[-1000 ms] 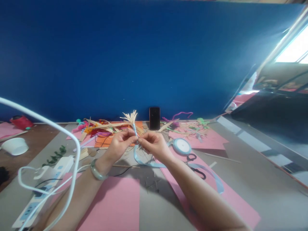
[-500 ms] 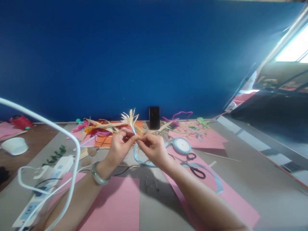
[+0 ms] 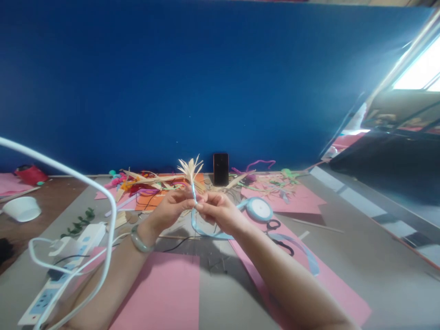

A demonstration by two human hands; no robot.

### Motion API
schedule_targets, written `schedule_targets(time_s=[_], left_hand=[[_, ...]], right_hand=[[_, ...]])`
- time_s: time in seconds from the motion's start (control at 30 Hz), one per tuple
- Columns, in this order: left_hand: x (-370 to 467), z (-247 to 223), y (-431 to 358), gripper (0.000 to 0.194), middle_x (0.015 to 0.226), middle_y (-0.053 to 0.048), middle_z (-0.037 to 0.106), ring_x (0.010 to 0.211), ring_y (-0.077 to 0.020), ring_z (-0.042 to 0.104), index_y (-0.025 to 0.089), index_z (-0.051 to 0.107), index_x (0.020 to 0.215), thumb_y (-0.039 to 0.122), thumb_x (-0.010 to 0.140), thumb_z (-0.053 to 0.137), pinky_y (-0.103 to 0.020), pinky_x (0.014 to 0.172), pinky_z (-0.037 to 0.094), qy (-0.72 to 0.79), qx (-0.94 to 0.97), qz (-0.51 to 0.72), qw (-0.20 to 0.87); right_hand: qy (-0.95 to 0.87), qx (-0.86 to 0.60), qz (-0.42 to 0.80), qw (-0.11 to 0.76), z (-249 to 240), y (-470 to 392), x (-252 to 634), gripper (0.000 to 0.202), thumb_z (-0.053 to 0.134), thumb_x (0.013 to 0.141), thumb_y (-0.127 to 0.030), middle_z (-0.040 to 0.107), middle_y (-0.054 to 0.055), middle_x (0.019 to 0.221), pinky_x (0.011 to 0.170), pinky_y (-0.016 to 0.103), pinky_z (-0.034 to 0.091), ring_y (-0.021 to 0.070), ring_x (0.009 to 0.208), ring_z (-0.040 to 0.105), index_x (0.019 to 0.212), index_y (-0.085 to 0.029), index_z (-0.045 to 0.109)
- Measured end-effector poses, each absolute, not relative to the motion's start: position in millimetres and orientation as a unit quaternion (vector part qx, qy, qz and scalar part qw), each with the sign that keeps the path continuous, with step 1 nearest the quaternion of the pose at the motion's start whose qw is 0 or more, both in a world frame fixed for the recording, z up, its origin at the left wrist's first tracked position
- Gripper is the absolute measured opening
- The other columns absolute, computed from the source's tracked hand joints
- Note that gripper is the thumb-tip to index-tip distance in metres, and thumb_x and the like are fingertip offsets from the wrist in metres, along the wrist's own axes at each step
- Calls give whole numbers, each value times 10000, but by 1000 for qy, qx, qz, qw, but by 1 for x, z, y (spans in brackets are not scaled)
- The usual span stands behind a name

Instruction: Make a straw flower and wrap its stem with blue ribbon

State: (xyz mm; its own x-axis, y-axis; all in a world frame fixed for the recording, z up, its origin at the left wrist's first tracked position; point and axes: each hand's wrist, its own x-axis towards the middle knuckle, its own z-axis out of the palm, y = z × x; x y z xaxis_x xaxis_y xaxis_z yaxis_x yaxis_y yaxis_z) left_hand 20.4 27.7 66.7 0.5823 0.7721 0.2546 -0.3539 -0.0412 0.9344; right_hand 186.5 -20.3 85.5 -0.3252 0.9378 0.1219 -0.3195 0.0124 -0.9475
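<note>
A pale straw-coloured flower [image 3: 191, 169] stands upright at the centre, its stem wrapped in light blue ribbon. Around that stem, just below the petals, my left hand [image 3: 175, 205] is pinched. My right hand [image 3: 217, 208] pinches the ribbon and lower stem, its fingertips against those of the left. From between the hands the blue ribbon [image 3: 193, 223] hangs in a loop and runs right to its white-centred spool [image 3: 260, 209]. Black-handled scissors [image 3: 274, 224] lie beside the spool, partly hidden by my right forearm.
A phone [image 3: 221, 169] leans against the blue partition [image 3: 213, 82]. Coloured pipe cleaners and dried strips lie along the back. At the left are a power strip [image 3: 44, 298], a white cable [image 3: 68, 168] and a white cup [image 3: 22, 209]. Pink sheets [image 3: 168, 288] cover parts of the table.
The flower has shifted slightly right and turned, with more blue-wrapped stem showing. My right hand has moved a little lower, and its forearm now covers more of the scissors.
</note>
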Motion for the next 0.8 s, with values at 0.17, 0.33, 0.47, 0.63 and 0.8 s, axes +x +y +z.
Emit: schedule_targets(time_s=[0.17,0.33,0.47,0.63,0.8], left_hand=[[20,64,31,138,781,-35,611,758,-156,569,178,749,771,305,717,748,-291,724,466,176,600,431,650],[15,70,36,151,778,-45,584,778,-162,541,158,736,745,306,719,744,-281,736,459,221,643,407,610],[15,76,34,127,726,-26,585,750,-151,536,163,730,746,283,711,748,-263,732,448,255,671,410,563],[26,76,24,131,706,-15,576,722,-138,543,150,694,699,273,721,734,-242,687,457,300,653,480,504],[35,74,12,163,723,-14,560,674,-130,550,149,674,662,291,700,744,-229,592,489,317,615,534,486]], right_hand=[[-506,-319,632,492,81,-16,188,294,773,670,-329,489,-80,475,372,165,247,26,371,364,646,-156,536],[-558,-361,581,470,86,-16,191,252,735,698,-341,574,-38,521,383,175,319,46,386,449,665,-141,586],[-551,-431,510,501,85,-18,185,226,701,713,-322,544,-49,473,348,166,294,43,350,420,643,-150,572],[-560,-472,392,556,78,-23,174,216,653,727,-286,528,-42,472,344,184,310,61,354,432,590,-173,532],[-616,-477,261,569,76,-30,169,194,615,772,-274,581,-4,524,425,217,361,88,436,472,610,-177,570]])
